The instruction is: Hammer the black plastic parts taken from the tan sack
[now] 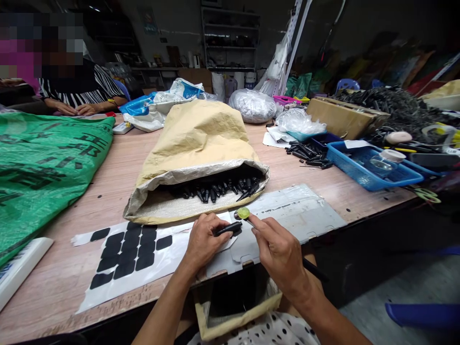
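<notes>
My left hand (206, 242) is closed round a short black cylindrical part (233, 228), lying low over a grey board. In my right hand (278, 247) is a small hammer (243, 213) with a round yellow-green face and a metal head. Its black handle sticks out behind the palm, and the index finger reaches forward along it. The hammer head is just above the black part; whether they touch I cannot tell. Beyond the hands lies a yellow woven sack (197, 129), its mouth towards me, with many black tapered parts (213, 191) inside.
A sheet of black stickers (125, 249) lies to the left, near a green sack (53, 167). The grey board (298, 211) sits at the table edge, above an open bag (237, 321) at my lap. At right stand blue baskets (373, 179). Another person (86, 91) sits across.
</notes>
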Available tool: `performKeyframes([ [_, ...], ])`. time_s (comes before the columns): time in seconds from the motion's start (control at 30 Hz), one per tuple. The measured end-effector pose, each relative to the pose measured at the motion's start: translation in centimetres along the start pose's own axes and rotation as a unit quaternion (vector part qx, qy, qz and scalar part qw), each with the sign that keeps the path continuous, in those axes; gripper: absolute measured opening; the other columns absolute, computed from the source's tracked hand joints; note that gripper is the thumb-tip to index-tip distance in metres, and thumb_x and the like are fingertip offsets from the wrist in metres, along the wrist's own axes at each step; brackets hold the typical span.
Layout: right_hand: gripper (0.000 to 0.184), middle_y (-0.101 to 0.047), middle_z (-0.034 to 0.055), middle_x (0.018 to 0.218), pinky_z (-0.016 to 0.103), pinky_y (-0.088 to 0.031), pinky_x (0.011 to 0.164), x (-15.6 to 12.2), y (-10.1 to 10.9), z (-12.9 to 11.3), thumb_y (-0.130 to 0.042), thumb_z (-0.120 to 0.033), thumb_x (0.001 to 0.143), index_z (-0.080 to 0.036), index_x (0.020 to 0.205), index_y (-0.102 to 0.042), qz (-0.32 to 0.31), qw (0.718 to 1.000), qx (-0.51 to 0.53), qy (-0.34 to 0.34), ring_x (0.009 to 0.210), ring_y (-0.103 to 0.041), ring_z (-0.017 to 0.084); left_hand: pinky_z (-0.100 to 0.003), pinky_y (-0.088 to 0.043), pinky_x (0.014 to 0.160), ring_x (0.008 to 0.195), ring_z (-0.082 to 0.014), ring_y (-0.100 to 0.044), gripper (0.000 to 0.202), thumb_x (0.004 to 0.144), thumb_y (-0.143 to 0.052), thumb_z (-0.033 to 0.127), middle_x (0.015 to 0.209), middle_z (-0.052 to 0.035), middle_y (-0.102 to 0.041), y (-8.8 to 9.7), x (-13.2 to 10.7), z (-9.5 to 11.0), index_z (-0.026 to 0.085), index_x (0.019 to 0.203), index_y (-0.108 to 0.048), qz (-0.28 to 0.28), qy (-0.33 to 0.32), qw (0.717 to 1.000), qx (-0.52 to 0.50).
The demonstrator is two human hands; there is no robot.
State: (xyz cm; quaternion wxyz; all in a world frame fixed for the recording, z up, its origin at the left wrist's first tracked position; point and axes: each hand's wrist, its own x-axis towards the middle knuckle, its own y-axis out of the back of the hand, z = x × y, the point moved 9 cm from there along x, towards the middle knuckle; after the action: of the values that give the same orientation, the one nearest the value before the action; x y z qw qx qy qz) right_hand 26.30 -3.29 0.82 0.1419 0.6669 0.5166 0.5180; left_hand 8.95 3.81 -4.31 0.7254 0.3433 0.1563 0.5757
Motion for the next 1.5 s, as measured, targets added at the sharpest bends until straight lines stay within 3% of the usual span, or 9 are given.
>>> performKeyframes([
  [0.17,0.048,-0.068,-0.0001,0.087,0.025,-0.043,0.07,-0.2,-1.0,0.5,-0.05,-0.008,0.095,-0.03,0.135,-0.065,-0.048,0.998,-0.025,-0.012,0.079,-0.065,0.014,-0.036,-0.041,0.082,0.09,-0.0233,-0.055,0.014,0.081,-0.076,0.03,0.085,-0.0025,-0.069,-0.1,0.0,-0.1,0.025,0.094,-0.08,0.002,-0.001,1.0,0.004],
  [0.27,0.048,-0.07,-0.0005,0.093,0.025,-0.044,0.075,0.3,0.1,1.6,-0.051,-0.011,0.095,-0.032,0.136,-0.064,-0.018,0.999,-0.023,-0.037,0.085,-0.066,0.015,-0.036,-0.041,0.082,0.09,-0.0238,-0.055,0.016,0.082,-0.076,0.035,0.084,-0.0029,-0.069,-0.1,0.0,-0.1,0.025,0.095,-0.08,0.0,-0.003,1.0,0.008],
  [0.5,0.044,-0.07,-0.0002,0.097,0.028,-0.04,0.069,2.1,1.2,7.7,-0.056,-0.011,0.091,-0.031,0.127,-0.07,-0.009,0.984,-0.135,-0.112,0.083,-0.063,0.016,-0.037,-0.039,0.083,0.092,-0.0243,-0.055,0.024,0.093,-0.064,0.044,0.088,-0.0032,-0.071,-0.1,-0.1,-0.1,0.025,0.098,-0.079,-0.026,-0.004,1.0,-0.006],
  [0.67,0.043,-0.069,0.0024,0.094,0.031,-0.039,0.075,2.3,0.7,10.6,-0.054,-0.009,0.092,-0.029,0.126,-0.072,0.01,0.976,-0.189,-0.106,0.088,-0.056,0.02,-0.038,-0.038,0.085,0.094,-0.0244,-0.054,0.028,0.096,-0.057,0.045,0.088,-0.0027,-0.07,-0.3,-0.1,-0.2,0.027,0.096,-0.078,-0.043,0.002,0.999,-0.011],
  [0.9,0.04,-0.068,0.0015,0.095,0.031,-0.037,0.076,1.9,0.3,10.7,-0.058,-0.013,0.093,-0.032,0.125,-0.072,0.035,0.978,-0.18,-0.099,0.086,-0.052,0.019,-0.04,-0.038,0.086,0.092,-0.0238,-0.053,0.038,0.101,-0.046,0.047,0.09,-0.004,-0.069,-0.4,-0.2,0.1,0.025,0.095,-0.077,-0.056,0.009,0.998,0.007],
  [1.17,0.037,-0.068,0.0033,0.094,0.031,-0.034,0.076,1.9,0.0,10.6,-0.055,-0.012,0.092,-0.031,0.117,-0.075,0.031,0.985,-0.15,-0.082,0.085,-0.052,0.019,-0.041,-0.041,0.087,0.093,-0.0247,-0.055,0.033,0.1,-0.049,0.044,0.091,-0.0047,-0.069,-0.1,-0.3,0.9,0.025,0.096,-0.076,-0.055,-0.005,0.998,0.025],
  [1.33,0.038,-0.068,0.0029,0.094,0.031,-0.033,0.076,2.0,0.0,10.6,-0.056,-0.012,0.092,-0.031,0.118,-0.076,0.03,0.985,-0.147,-0.09,0.085,-0.052,0.019,-0.038,-0.046,0.079,0.089,-0.0242,-0.06,0.023,0.097,-0.057,0.042,0.092,-0.0062,-0.069,0.3,-3.8,5.7,0.027,0.104,-0.073,-0.058,-0.065,0.996,0.035],
  [1.43,0.038,-0.068,0.0035,0.094,0.031,-0.034,0.077,1.9,0.0,10.6,-0.055,-0.011,0.091,-0.03,0.117,-0.076,0.035,0.985,-0.143,-0.089,0.086,-0.052,0.019,-0.034,-0.048,0.065,0.077,-0.0205,-0.065,0.02,0.098,-0.054,0.039,0.087,-0.0052,-0.069,-3.1,-7.8,7.1,0.029,0.101,-0.071,-0.146,-0.098,0.984,0.032],
  [1.5,0.038,-0.068,0.004,0.094,0.032,-0.033,0.077,1.9,0.0,10.6,-0.055,-0.011,0.091,-0.03,0.117,-0.076,0.038,0.986,-0.139,-0.087,0.087,-0.052,0.019,-0.035,-0.048,0.061,0.073,-0.022,-0.067,0.021,0.098,-0.051,0.036,0.087,-0.0074,-0.07,-5.8,-10.1,6.0,0.027,0.096,-0.07,-0.175,-0.09,0.975,0.105],
])
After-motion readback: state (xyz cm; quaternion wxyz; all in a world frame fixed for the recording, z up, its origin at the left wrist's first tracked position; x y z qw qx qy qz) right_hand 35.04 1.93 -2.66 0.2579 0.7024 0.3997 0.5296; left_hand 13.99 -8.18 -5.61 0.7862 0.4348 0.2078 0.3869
